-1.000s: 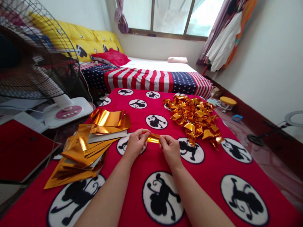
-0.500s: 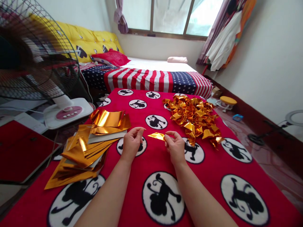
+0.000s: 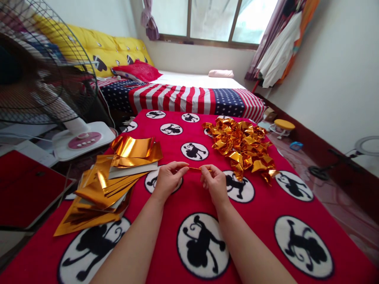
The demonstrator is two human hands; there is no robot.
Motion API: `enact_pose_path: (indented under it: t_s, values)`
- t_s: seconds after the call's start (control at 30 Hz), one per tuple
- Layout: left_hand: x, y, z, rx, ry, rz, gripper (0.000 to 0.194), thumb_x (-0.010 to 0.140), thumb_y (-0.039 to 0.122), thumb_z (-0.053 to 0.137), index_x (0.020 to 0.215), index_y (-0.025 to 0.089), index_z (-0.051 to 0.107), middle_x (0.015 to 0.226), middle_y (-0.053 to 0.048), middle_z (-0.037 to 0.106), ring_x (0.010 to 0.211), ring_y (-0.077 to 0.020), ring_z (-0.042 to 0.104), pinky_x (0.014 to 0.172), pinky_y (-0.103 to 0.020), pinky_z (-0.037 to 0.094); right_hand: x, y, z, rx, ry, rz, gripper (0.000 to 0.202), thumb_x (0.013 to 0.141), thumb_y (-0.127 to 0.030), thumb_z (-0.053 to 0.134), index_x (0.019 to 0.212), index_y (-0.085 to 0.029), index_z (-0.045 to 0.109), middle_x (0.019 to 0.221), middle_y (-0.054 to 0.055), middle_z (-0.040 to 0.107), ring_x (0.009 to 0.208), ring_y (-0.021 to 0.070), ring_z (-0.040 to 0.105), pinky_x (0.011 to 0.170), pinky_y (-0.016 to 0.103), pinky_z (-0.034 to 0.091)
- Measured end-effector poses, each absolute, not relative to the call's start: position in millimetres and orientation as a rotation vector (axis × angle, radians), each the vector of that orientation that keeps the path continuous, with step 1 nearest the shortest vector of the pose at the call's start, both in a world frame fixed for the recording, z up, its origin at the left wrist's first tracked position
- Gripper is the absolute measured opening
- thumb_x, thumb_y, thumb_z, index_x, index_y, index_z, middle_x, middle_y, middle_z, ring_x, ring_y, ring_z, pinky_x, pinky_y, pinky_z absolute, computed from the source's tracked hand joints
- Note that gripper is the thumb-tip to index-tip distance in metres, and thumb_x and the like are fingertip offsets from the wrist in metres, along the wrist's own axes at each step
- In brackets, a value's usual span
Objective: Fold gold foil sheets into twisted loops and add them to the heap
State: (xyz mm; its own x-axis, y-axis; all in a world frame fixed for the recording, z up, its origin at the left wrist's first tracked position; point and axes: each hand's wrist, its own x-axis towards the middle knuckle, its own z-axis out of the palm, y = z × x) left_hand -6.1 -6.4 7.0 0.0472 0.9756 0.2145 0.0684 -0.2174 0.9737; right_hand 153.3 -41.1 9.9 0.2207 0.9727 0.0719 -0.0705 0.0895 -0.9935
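Note:
Between my two hands a folded piece of gold foil paper point(image 3: 194, 169) is stretched level, seen edge-on as a thin line. My left hand point(image 3: 170, 177) pinches its left end, and my right hand point(image 3: 214, 181) pinches the right end. Both are raised a little over the red cloth point(image 3: 189, 197) printed with black monkeys in white circles. To the left lies a loose stack of flat gold foil sheets point(image 3: 103, 189), some showing pale backs. A heap of folded gold foil pieces point(image 3: 239, 144) rests at the right.
An electric fan point(image 3: 79, 138) stands left of the cloth, its blades blurred. Beyond the far edge is a bed point(image 3: 174, 98) with a striped and starred cover. On the floor at right are a yellow-topped stool point(image 3: 284, 124) and a stand with a ring point(image 3: 367, 146).
My left hand has come over to the foil piece and now grips its left end. The piece has turned from showing its pointed flat face to edge-on.

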Motion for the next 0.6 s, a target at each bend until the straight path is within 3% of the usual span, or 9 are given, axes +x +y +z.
enact_pose_path:
  t_s: [0.23, 0.6]
  values:
    - [-5.9, -6.4, 4.1, 1.409, 1.072, 1.298, 0.024, 0.07, 0.03, 0.074, 0.089, 0.015, 0.073, 0.085, -0.007, 0.075, 0.071, -0.0156, 0.067, 0.065, -0.023, 0.05, 152.4, -41.3, 7.6, -1.182, -1.081, 1.012, 0.026, 0.075, -0.041, 0.071, 0.084, -0.018, 0.063, 0.057, -0.004, 0.057, 0.043, 0.0079, 0.047, 0.039, 0.019, 0.036]
    - [-4.9, -6.4, 4.8, 1.345, 1.004, 1.318, 0.025, 0.069, 0.03, 0.077, 0.088, 0.014, 0.072, 0.084, -0.006, 0.074, 0.075, -0.0166, 0.068, 0.068, -0.023, 0.052, 150.2, -43.5, 7.9, -1.207, -1.091, 0.984, 0.026, 0.079, -0.042, 0.067, 0.088, -0.018, 0.063, 0.067, -0.001, 0.06, 0.052, 0.0113, 0.056, 0.042, 0.02, 0.043]
